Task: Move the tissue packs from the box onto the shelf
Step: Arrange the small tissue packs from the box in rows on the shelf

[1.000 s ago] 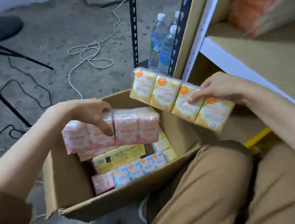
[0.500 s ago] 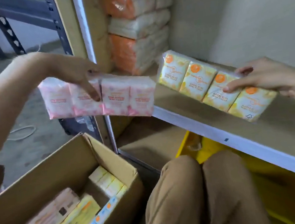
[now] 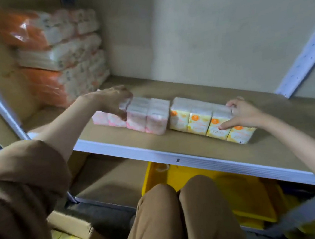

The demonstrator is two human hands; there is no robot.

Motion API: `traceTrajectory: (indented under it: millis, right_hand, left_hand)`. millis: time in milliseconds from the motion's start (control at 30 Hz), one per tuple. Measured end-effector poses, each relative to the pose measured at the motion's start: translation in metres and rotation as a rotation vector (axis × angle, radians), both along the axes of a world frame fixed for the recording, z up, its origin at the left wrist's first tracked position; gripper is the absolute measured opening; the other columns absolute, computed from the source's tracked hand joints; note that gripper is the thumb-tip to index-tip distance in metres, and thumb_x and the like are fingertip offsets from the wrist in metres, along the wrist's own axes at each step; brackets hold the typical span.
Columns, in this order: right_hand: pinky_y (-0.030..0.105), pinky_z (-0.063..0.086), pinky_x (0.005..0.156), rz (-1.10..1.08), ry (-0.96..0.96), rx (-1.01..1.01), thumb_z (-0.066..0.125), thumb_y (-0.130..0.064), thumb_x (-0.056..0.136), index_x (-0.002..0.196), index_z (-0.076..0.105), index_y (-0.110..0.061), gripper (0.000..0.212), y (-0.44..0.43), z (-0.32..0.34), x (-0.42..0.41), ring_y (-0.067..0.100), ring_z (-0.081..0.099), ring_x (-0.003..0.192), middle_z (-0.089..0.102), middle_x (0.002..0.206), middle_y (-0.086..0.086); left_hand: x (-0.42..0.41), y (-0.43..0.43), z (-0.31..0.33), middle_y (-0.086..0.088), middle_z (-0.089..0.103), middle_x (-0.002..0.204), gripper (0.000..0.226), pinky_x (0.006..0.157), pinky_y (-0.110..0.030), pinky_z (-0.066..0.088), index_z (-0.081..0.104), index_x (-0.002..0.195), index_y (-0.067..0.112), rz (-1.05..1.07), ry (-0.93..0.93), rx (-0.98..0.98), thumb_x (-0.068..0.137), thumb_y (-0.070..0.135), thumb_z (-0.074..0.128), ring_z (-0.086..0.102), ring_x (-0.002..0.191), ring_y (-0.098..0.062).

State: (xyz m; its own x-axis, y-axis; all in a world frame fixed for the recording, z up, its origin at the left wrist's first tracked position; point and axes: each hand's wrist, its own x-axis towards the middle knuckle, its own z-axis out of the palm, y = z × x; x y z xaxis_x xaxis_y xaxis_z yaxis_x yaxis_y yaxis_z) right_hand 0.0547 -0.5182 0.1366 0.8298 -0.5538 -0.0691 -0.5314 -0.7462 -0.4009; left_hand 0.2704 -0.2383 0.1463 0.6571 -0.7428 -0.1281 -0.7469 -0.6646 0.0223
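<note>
Your left hand (image 3: 109, 102) grips pink tissue pack (image 3: 148, 118), fingers curled over top; your right hand (image 3: 245, 114) pinches yellow tissue pack (image 3: 191, 120); both stand on shelf (image 3: 185, 147), side by side.

Single view, head-worn, wide-angle. We look forward and down into the shelf (image 3: 195, 148) bay from close by, just above its board. The left hand (image 3: 111, 101) on the pink tissue pack (image 3: 152, 118) and the right hand (image 3: 244, 113) on the yellow tissue pack (image 3: 197, 118) land mid-frame. Knees (image 3: 158, 201) fill bottom centre; the box (image 3: 76, 225) corner is bottom left.
</note>
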Motion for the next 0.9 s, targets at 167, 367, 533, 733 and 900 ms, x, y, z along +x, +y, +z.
traceTrajectory:
  millis: [167,367,533,733,900]
  right_hand:
    - [0.031,0.031,0.107,0.094,0.107,-0.082,0.084,-0.031,0.063,0.134,0.041,-0.006,0.087,-0.012,-0.004,0.001,0.026,0.032,0.136,0.038,0.139,0.013]
    - [0.030,0.033,0.104,0.274,0.030,-0.237,0.078,-0.034,0.069,0.135,0.043,-0.009,0.078,0.011,-0.005,0.009,0.020,0.038,0.130,0.041,0.137,0.004]
    - [0.037,0.047,0.086,0.246,0.017,-0.395,0.072,-0.028,0.077,0.121,0.050,-0.005,0.054,0.029,-0.017,0.015,0.025,0.048,0.116,0.048,0.126,0.007]
    - [0.039,0.046,0.094,0.210,-0.003,-0.389,0.073,-0.022,0.076,0.121,0.052,-0.005,0.052,0.023,-0.021,0.030,0.026,0.048,0.117,0.053,0.125,0.007]
    - [0.035,0.042,0.097,0.190,-0.010,-0.359,0.069,-0.013,0.080,0.124,0.050,-0.003,0.049,0.009,-0.021,0.057,0.026,0.046,0.121,0.051,0.130,0.008]
  left_hand:
    - [0.005,-0.016,-0.004,-0.001,0.025,0.152,0.094,0.111,-0.032,0.027,0.024,0.144,0.021,0.028,0.005,0.031,0.068,0.033,0.077,0.028,0.139,-0.021]
    - [-0.017,-0.008,-0.015,0.000,0.030,0.150,0.084,0.105,-0.036,0.038,0.027,0.143,0.018,0.007,-0.232,0.010,0.074,0.034,0.072,0.036,0.135,-0.019]
    - [-0.020,-0.001,-0.036,-0.006,0.040,0.143,0.059,0.096,-0.043,0.046,0.041,0.136,0.013,0.041,-0.213,-0.131,0.083,0.020,0.065,0.044,0.129,-0.025]
    - [-0.001,-0.015,-0.043,-0.007,0.042,0.143,0.055,0.088,-0.043,0.048,0.042,0.135,0.009,0.057,-0.181,-0.204,0.084,0.008,0.062,0.046,0.127,-0.025]
    - [0.033,-0.038,-0.046,-0.009,0.041,0.144,0.058,0.097,-0.040,0.042,0.040,0.137,0.007,0.087,-0.166,-0.250,0.084,0.006,0.062,0.044,0.129,-0.027]
